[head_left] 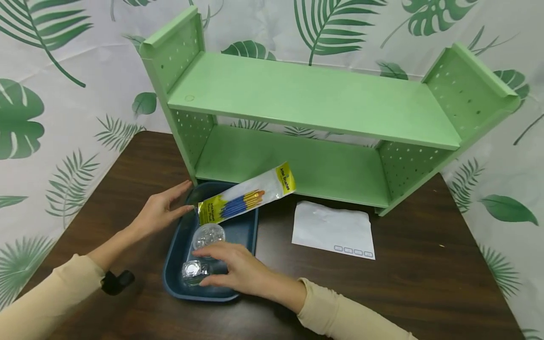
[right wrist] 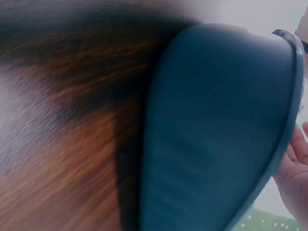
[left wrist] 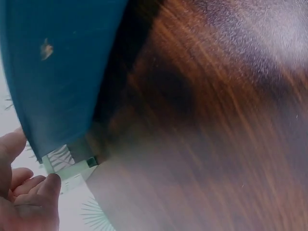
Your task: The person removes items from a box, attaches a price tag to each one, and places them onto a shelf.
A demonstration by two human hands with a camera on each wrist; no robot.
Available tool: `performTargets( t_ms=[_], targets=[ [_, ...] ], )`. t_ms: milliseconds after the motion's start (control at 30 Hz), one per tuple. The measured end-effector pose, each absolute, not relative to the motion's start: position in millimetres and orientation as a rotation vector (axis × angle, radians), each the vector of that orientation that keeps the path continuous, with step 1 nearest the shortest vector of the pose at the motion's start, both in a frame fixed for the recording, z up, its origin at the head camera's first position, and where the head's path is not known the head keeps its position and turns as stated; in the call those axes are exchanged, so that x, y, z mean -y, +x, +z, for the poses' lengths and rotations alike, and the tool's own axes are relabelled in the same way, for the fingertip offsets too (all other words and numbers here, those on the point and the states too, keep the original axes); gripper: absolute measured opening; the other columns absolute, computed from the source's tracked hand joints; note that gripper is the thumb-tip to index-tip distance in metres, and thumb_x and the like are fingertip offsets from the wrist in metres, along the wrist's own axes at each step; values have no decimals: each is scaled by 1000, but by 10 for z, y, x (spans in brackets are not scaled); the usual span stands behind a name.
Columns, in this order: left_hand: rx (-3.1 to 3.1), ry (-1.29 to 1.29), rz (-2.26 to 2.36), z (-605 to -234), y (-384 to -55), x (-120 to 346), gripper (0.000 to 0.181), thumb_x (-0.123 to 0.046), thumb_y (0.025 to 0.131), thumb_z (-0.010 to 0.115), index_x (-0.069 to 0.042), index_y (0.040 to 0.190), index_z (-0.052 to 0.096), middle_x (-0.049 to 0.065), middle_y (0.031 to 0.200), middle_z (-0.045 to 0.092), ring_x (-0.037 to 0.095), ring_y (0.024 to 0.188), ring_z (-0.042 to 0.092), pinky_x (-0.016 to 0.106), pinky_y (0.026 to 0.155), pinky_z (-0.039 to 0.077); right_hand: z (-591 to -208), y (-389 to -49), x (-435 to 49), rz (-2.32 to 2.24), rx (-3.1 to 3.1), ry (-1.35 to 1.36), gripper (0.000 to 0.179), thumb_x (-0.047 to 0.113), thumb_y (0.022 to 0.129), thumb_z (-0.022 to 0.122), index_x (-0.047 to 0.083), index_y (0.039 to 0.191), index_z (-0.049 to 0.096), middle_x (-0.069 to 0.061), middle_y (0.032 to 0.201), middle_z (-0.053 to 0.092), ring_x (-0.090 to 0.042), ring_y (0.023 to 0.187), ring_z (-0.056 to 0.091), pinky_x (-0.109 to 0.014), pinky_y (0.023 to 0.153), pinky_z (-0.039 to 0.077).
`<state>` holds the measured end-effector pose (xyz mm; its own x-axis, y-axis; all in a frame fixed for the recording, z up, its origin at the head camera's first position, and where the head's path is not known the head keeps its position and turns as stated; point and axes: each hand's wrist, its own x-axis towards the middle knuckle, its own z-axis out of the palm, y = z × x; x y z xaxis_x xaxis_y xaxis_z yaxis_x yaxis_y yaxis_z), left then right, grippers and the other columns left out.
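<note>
We see the blue tray (head_left: 242,226) on the tabletop (head_left: 425,293), just in front of the green shelf (head_left: 314,99), and both hands are at it. Our left hand (head_left: 159,210) rests with straight fingers against the tray's far left rim, probably to keep it from sliding; it grips nothing. Our right hand (head_left: 238,271) lies inside the tray's near end with its fingers curled over a small clear jar (head_left: 193,273), though we cannot tell how firmly it grips. A second clear jar (head_left: 208,235) sits just beyond that hand, between the two hands. The brush pack (head_left: 246,193) leans across the tray's far rim, near the left fingertips, likely too long to lie flat inside. A white envelope (head_left: 333,229) lies to the right of the right hand, apart from the tray.
</note>
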<state>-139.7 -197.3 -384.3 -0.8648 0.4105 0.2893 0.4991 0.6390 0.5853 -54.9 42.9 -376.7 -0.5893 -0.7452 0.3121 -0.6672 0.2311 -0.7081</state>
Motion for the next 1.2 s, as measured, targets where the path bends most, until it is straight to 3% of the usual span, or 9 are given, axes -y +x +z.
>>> performTargets(
  t_ms=[200,433,700,933,1200],
  targets=[
    [2727,-740,-1059,-3919,-1401,1955,52,0,85,67,11,131,47,29,132,49,41,107,58,44,82,51,-3822,-542,-308,-1191,-2394,-1407,50,20,79,76,4,124,58,-7,119,64,-11,111,57,-12,93,41],
    [2767,-693,-1088,-3929,-1382,1916,47,-5,87,66,8,129,51,27,120,59,35,91,66,37,66,55,-3835,-528,-281,-1136,-2451,-1353,38,19,84,71,6,119,62,-4,115,65,-8,108,59,-10,91,42],
    [2809,-640,-1165,-3948,-1372,1903,47,-7,89,64,8,131,49,29,122,56,40,99,63,42,70,55,-3825,-499,-287,-1144,-2508,-1290,28,15,86,68,7,113,64,-3,109,67,-7,103,60,-11,89,43],
    [2831,-591,-1166,-3964,-1360,1914,47,-7,89,64,7,131,49,28,123,55,41,102,61,43,72,55,-3649,-517,-424,-1461,-2485,-1213,26,9,83,71,3,107,65,-7,99,68,-9,87,62,-11,76,48],
    [2831,-592,-1182,-3916,-1334,1950,48,-9,90,63,5,133,48,29,125,54,42,103,60,39,68,55,-3315,-577,-976,-1767,-2396,-1030,28,-3,81,69,-5,108,63,-16,103,66,-20,95,66,-25,80,54]
  ],
)
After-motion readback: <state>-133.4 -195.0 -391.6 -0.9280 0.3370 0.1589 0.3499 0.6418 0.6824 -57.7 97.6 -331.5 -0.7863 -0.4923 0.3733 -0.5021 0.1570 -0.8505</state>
